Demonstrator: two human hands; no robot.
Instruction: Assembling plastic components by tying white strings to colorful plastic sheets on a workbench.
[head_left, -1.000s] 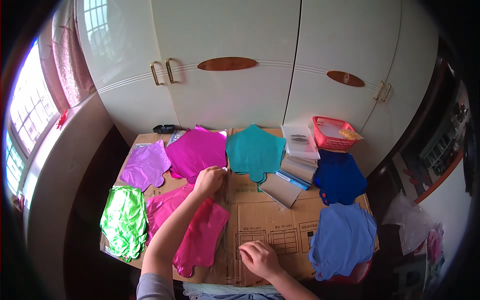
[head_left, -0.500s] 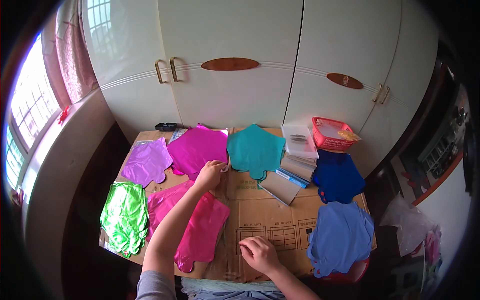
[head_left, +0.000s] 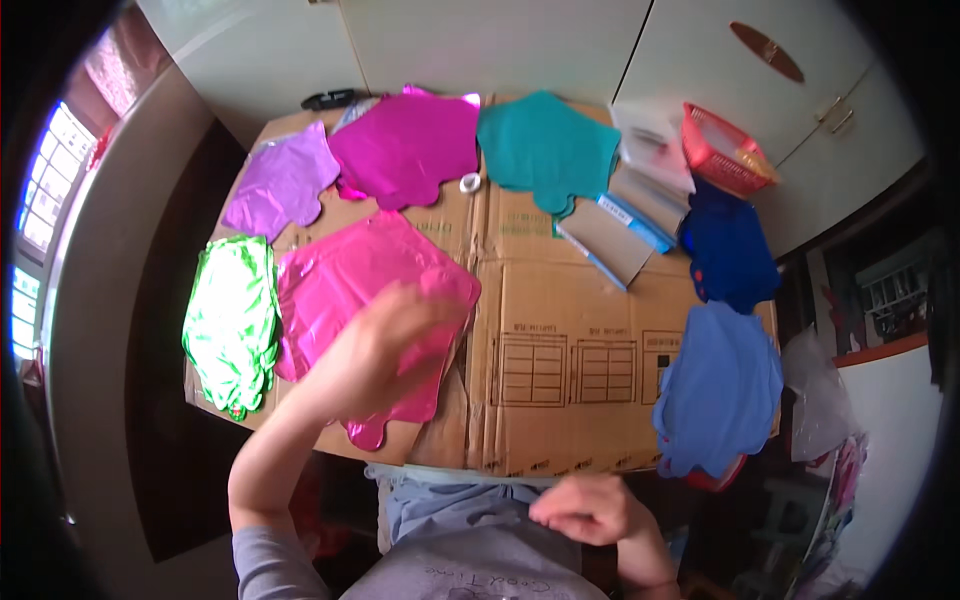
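Observation:
My left hand [head_left: 400, 325], smeared by motion, passes over the flat pink foil balloons [head_left: 355, 265]; its fingers cannot be read. Above my lap, just off the table's front edge, my right hand [head_left: 590, 508] has its fingers curled in; whatever may be inside them is hidden. A small white ring-shaped roll [head_left: 470, 183] lies on the cardboard [head_left: 490, 300] beside the magenta foil balloons [head_left: 410, 145]. Next to the pink pile, at the left edge, is a crumpled stack of shiny green foil balloons [head_left: 230, 325].
Around the table lie lilac [head_left: 288, 180], teal [head_left: 548, 145], dark blue [head_left: 733, 250] and light blue flat balloons [head_left: 718, 385]. At the back right are grey-brown cards [head_left: 610, 245], clear plastic sleeves [head_left: 650, 148] and a red basket [head_left: 720, 155]. A black tray [head_left: 328, 99] stands at the back left.
My left hand has drawn back from the white roll, toward me over the pink balloons. My right hand has moved off the cardboard to my lap. The view has tilted downward.

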